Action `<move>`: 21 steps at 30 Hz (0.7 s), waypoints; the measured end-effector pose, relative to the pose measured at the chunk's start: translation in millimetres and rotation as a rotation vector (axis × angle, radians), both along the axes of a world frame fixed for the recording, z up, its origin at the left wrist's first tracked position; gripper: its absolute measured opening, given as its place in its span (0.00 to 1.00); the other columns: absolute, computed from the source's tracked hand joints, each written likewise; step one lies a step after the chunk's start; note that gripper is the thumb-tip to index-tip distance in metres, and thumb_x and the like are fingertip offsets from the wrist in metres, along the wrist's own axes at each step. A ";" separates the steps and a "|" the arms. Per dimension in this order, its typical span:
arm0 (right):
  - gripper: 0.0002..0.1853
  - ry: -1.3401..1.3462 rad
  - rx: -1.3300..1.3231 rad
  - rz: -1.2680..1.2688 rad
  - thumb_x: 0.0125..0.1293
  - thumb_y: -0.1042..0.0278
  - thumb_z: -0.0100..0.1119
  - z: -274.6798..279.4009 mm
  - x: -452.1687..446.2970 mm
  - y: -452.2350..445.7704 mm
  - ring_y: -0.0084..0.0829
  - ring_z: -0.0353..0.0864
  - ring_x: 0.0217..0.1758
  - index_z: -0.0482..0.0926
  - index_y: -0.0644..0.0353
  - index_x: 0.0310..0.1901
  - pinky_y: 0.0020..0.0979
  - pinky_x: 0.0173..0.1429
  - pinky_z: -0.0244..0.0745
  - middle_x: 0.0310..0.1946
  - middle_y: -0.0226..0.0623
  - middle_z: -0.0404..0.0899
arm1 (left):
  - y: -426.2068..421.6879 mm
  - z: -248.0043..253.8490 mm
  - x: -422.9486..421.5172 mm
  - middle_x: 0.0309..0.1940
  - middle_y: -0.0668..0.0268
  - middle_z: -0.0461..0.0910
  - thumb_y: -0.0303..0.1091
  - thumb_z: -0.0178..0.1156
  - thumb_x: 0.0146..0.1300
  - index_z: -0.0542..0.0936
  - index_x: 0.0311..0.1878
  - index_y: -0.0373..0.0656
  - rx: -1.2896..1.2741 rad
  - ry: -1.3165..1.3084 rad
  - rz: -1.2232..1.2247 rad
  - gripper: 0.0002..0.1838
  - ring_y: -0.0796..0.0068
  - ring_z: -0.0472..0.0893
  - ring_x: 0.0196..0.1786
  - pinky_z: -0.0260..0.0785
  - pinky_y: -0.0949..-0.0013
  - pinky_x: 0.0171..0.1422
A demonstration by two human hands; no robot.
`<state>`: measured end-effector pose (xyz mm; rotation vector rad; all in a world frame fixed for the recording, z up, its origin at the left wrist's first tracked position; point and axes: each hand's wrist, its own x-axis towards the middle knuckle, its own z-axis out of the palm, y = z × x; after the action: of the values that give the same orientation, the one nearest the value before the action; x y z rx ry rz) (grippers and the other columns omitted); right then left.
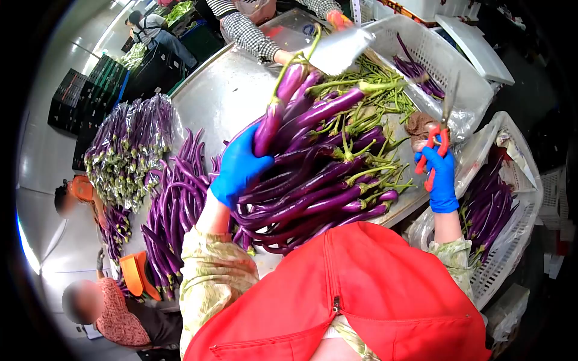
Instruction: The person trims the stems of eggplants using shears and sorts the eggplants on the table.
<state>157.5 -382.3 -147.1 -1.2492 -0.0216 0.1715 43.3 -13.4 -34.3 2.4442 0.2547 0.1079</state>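
Note:
In a blue glove, my left hand [241, 165] is closed around the lower part of a long purple eggplant [272, 123], whose green stem points away from me. More eggplants [301, 198] lie heaped beside and under that hand, many with stems toward the right. My right hand [440, 180], also gloved in blue, grips red-handled scissors [444, 135], blades pointing up and away. Close to the scissors sits a brown, wrinkled lump [422, 127] that I cannot identify. Cut green stems [385, 90] are scattered past the heap.
White crates [509, 240] holding eggplants stand at the right. Across the metal table [208, 90], a co-worker's checked sleeve [250, 37] reaches in near a pale, blurred sheet [342, 51]. Bagged eggplants [129, 147] and a loose pile [180, 204] lie left, with other people beyond.

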 end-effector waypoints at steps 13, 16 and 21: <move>0.24 0.228 0.150 0.294 0.57 0.64 0.60 4.8 36.5 67.9 0.27 0.78 0.31 0.66 0.61 0.54 0.26 0.37 0.76 0.37 0.40 0.80 | 8.1 -37.2 17.0 0.51 0.60 0.77 0.33 0.60 0.56 0.67 0.64 0.36 -0.404 0.169 -0.190 0.31 0.73 0.74 0.52 0.65 0.70 0.61; 0.29 0.248 0.104 0.336 0.57 0.63 0.60 6.0 45.8 77.2 0.26 0.78 0.32 0.65 0.62 0.59 0.26 0.37 0.76 0.39 0.40 0.81 | -8.6 -37.1 28.1 0.49 0.56 0.77 0.35 0.60 0.54 0.66 0.65 0.40 -0.280 0.039 -0.212 0.33 0.65 0.76 0.51 0.66 0.65 0.59; 0.31 0.206 0.090 0.365 0.58 0.62 0.59 5.6 47.2 76.5 0.27 0.77 0.32 0.62 0.63 0.61 0.27 0.38 0.76 0.40 0.41 0.81 | -43.4 -50.2 48.1 0.38 0.51 0.78 0.39 0.62 0.48 0.71 0.59 0.45 0.374 0.026 -0.185 0.31 0.49 0.79 0.42 0.71 0.53 0.48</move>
<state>204.7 -305.8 -141.4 -1.1248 -0.0782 0.6086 91.5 -56.8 -84.5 2.8289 0.0174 0.0451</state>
